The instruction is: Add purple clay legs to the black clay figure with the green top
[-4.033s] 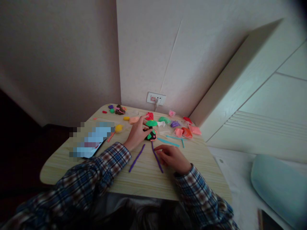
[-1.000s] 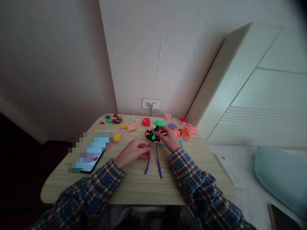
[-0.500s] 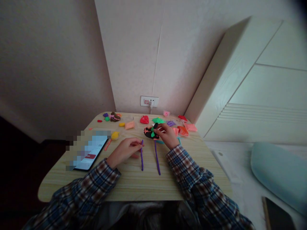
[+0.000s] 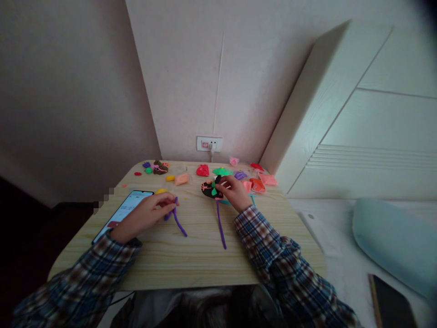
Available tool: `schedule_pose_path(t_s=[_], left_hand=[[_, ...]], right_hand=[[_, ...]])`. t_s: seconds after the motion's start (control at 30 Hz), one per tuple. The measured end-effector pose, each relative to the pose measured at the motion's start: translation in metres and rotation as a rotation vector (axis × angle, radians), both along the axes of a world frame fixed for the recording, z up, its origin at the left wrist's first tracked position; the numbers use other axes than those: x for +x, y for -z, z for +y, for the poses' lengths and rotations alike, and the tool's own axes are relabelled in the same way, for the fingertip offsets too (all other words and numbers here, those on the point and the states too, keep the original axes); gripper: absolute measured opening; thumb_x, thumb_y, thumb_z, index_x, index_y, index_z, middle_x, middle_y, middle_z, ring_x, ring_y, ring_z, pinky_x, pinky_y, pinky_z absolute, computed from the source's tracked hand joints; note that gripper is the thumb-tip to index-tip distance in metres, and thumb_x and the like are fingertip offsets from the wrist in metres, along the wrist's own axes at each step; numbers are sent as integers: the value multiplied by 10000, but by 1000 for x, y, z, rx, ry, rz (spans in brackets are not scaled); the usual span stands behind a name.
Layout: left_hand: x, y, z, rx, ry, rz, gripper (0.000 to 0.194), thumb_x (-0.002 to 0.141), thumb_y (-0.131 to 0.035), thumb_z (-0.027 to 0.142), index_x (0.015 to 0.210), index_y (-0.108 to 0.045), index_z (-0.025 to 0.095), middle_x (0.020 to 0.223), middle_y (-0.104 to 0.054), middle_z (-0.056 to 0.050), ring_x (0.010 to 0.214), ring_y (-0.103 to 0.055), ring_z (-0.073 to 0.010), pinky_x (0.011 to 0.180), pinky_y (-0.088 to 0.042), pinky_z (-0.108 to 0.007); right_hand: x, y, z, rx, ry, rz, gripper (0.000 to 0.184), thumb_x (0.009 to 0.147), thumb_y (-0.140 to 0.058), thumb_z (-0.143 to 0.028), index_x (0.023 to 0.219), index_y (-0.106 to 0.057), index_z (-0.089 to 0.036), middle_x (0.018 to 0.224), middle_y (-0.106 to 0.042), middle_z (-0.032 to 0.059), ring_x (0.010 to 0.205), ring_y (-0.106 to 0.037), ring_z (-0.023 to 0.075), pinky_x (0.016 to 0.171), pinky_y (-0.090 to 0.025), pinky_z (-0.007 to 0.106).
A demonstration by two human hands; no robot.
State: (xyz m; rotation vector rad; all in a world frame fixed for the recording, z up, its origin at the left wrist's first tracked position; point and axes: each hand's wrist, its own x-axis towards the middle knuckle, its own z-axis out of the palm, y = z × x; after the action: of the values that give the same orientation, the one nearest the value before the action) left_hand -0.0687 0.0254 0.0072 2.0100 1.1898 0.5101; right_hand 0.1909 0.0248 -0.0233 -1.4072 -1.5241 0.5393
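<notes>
Left hand [image 4: 146, 215]: thumb and fingers pinch the upper part of the curved purple strand [image 4: 179, 223], whose tail bends down toward the person. The strand looks soft, so a light grip with the flats of the fingertips should mark it least; supporting the tail too would limit stretching.

Right hand [image 4: 236, 192]: thumb and forefinger close on the right side of the black piece [image 4: 207, 190], by its green leaf [image 4: 214, 189]. Steady, gentle pressure suits it; squeezing could smear the raised pink trim (the finest detail there).

Black piece: near the table's middle, flat or nearly so; I cannot tell whether its held side is lifted.

Second purple strand [image 4: 221, 225]: lies lengthwise, top end at or just below the black piece; its line is best left undisturbed.

Table [image 4: 194, 266]: pale wood grain, with a red packet [image 4: 202, 170], green lump [image 4: 222, 171] and orange packet [image 4: 257, 185] toward the back; a lit phone [image 4: 124, 207] lies beside the left forearm.

Room: wall socket [image 4: 209, 144] with a plug behind the table, white panelling [image 4: 368, 123] and a pale blue cushion [image 4: 385, 243] on the right.
</notes>
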Motion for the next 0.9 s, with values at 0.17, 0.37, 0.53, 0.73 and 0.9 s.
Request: schedule_pose_path(t_s=[0.17,0.37,0.53,0.73,0.9], left_hand=[[-7,8,-6,103,-46,68,339,714,-501,480,814,-612,175,859,-644,-45,811,-586,-213,684,-472,-286],[4,6,-29,356,15,211,244,771,-427,374,771,-572,177,874,-607,-57,894,-528,-221,843,-408,-357],[6,-2,-40,383,-67,376,196,784,-415,313,810,-571,196,961,-605,-61,945,-512,-243,836,-391,-372],[7,-4,-46,394,-15,449,188,779,-387,246,784,-564,183,878,-620,-74,894,-548,-250,837,-385,-389],[14,-7,-43,382,-21,399,195,780,-389,261,768,-564,178,813,-620,-77,821,-563,-249,788,-398,-371]], right_hand=[[0,0,0,4,-7,3,131,723,-597,-293,731,-557,-169,720,-567,5,609,-539,116,536,-430,232],[-1,2,0,6,-16,6,114,720,-596,-272,727,-546,-169,735,-572,2,595,-538,106,532,-428,225],[-1,0,0,8,-17,-4,109,723,-590,-273,728,-550,-171,741,-577,3,598,-539,106,533,-430,223],[-2,-1,-2,-8,-18,-5,118,724,-594,-283,734,-558,-171,718,-574,-2,603,-543,107,536,-437,220],[-2,-1,-1,-6,-12,-19,114,722,-595,-276,739,-569,-167,724,-574,2,608,-541,107,546,-433,223]])
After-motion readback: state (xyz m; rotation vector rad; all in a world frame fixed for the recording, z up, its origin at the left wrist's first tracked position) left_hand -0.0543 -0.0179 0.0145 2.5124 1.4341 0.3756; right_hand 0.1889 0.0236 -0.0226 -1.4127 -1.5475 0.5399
